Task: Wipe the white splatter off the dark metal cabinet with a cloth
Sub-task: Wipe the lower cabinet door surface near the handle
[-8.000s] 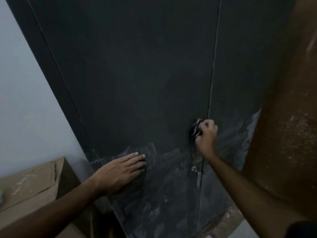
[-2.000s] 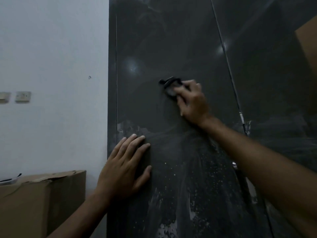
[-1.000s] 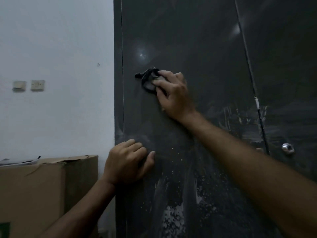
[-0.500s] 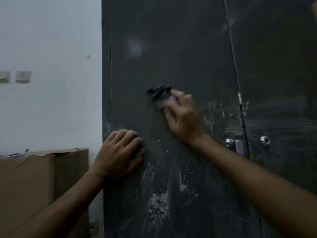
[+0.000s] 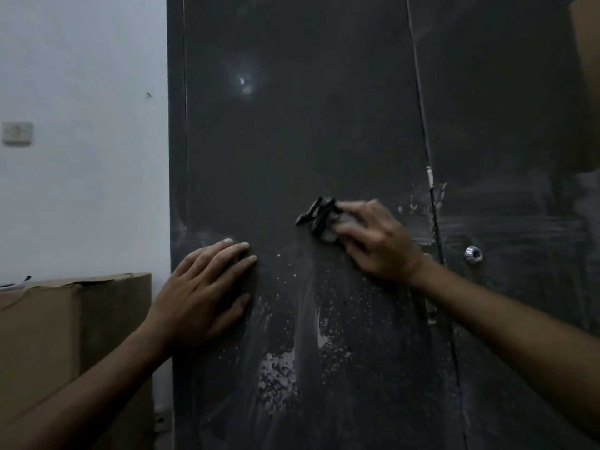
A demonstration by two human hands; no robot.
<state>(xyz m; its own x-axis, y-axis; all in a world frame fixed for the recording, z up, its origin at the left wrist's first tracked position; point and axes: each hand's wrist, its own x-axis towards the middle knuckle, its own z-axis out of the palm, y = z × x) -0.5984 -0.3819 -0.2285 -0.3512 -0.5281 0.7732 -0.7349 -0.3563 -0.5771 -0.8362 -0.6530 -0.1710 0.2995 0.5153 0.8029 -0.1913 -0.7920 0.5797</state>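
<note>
Gripping a bunched cloth (image 5: 319,219) against the cabinet (image 5: 308,125) — right hand (image 5: 376,245), left hand (image 5: 204,297) flat, fingers straight.

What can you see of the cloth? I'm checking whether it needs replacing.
The cloth is a small crumpled wad, dark with a pale grey patch, perhaps picked-up residue. The right hand grips it and presses it against the dark cabinet door, left of the door seam, above the white splatter. Dark folds stick out past the fingertips to the upper left. Its fabric is too dim to tell.
</note>
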